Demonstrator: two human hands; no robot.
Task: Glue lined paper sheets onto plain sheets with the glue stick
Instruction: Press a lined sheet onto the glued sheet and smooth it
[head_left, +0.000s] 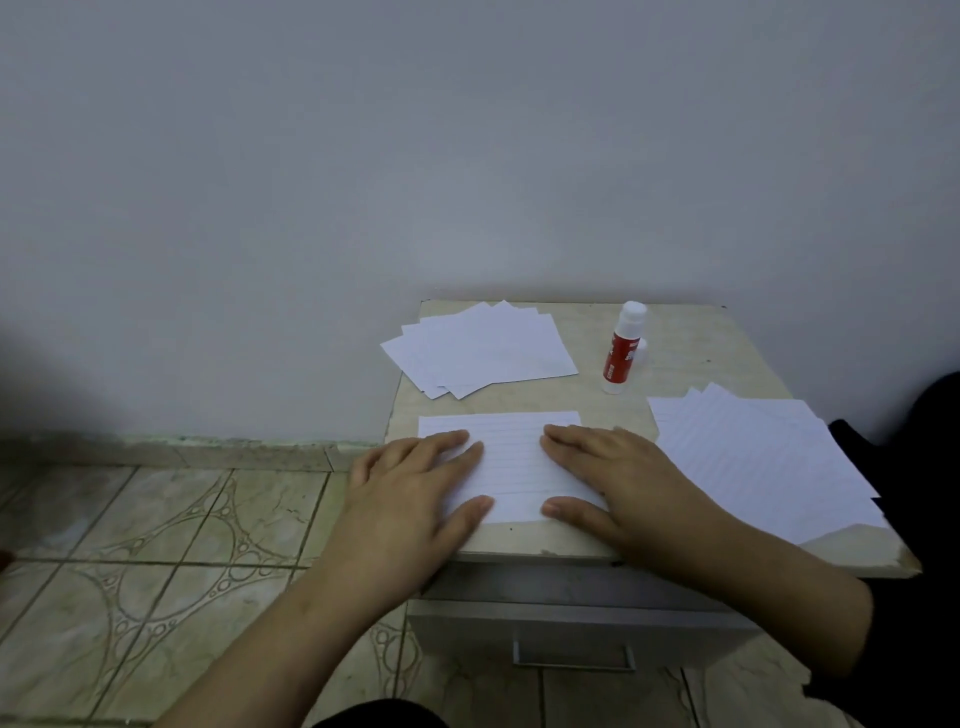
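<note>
Both hands (415, 483) (618, 478) flatten white lined sheet (514, 462).

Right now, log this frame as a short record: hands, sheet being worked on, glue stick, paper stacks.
left hand: flat, pressing the lined sheet
right hand: flat, pressing the same sheet
lined sheet: near table edge, between both hands
glue stick: upright, untouched, behind the sheet
far stack: fanned, back left
right stack: lined, fanned

lined sheet (511, 467): white, faint grey rules, under the fingers (457, 441)
glue stick (621, 351): red label, white cap, beyond the fingers
tabletop (691, 338): pale beige marbling
floor (156, 545): greenish tiles, looping pattern
wall (363, 156): plain grey-white
</note>
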